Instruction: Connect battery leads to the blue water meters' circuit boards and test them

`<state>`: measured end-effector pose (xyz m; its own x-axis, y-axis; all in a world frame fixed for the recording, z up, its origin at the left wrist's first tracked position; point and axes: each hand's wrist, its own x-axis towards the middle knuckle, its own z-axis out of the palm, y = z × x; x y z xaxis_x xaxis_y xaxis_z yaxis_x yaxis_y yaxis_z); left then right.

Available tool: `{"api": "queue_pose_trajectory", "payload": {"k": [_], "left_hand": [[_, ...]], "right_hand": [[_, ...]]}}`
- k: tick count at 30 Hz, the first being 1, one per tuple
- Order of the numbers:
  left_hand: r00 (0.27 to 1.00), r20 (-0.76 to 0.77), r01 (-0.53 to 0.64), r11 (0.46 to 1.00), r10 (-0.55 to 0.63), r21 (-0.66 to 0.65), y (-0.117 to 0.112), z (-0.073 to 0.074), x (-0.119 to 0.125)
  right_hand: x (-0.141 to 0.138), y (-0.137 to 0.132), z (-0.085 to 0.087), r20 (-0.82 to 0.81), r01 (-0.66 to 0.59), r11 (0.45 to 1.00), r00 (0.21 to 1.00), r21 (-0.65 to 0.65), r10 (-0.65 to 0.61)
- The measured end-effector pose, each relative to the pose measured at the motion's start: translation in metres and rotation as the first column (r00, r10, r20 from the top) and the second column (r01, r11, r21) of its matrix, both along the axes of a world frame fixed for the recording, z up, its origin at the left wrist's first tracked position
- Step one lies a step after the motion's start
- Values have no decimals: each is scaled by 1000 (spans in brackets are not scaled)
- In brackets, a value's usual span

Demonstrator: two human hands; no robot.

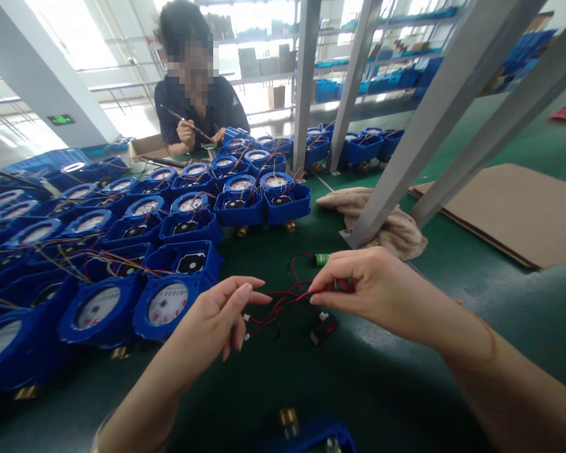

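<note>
My right hand (363,283) hovers over the green table, its thumb and forefinger pinched on a bundle of thin red and black wires (283,305). A small black part (324,327) hangs from the wires, and a green cylinder (321,258) lies at their far end behind the hand. My left hand (217,321) is just left of the wires, fingers loosely curled with thumb and forefinger reaching toward them, holding nothing I can see. The nearest blue water meter (170,302) with a white dial sits right beside the left hand.
Rows of blue water meters (122,220) with coloured wires cover the table's left side. A beige cloth (377,214) lies by slanted grey metal posts (405,157). Cardboard (514,214) lies at right. Another person (193,94) works at the far end. A blue meter part (306,434) is at the bottom edge.
</note>
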<state>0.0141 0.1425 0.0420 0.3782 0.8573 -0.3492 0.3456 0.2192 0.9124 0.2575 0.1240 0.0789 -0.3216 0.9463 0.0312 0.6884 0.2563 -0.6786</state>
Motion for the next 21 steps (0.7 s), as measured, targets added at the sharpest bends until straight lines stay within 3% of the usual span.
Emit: {"api": "queue_pose_trajectory", "payload": {"k": [4, 8, 11, 14, 16, 21], "left_hand": [[973, -147, 173, 984, -178, -51, -1, -2, -3], [924, -351, 193, 977, -149, 94, -2, -3, -5], [855, -513, 234, 938, -75, 254, -5, -5, -3], [758, -646, 294, 838, 88, 460, -8, -7, 0], [739, -648, 319, 752, 183, 576, -10, -9, 0], [835, -448, 255, 496, 320, 830, -13, -8, 0]], "right_hand": [[7, 0, 1, -15, -5, 994, 1000, -110, 3], [24, 0, 5, -48, -60, 973, 998, -223, 51], [37, -1, 11, -52, -223, 934, 975, -279, 217], [43, -5, 17, -56, -404, 852, 910, -332, 410], [43, -8, 20, -57, -451, 813, 884, -369, 464], [37, -13, 20, 7, -438, 797, 875, -416, 485]]}}
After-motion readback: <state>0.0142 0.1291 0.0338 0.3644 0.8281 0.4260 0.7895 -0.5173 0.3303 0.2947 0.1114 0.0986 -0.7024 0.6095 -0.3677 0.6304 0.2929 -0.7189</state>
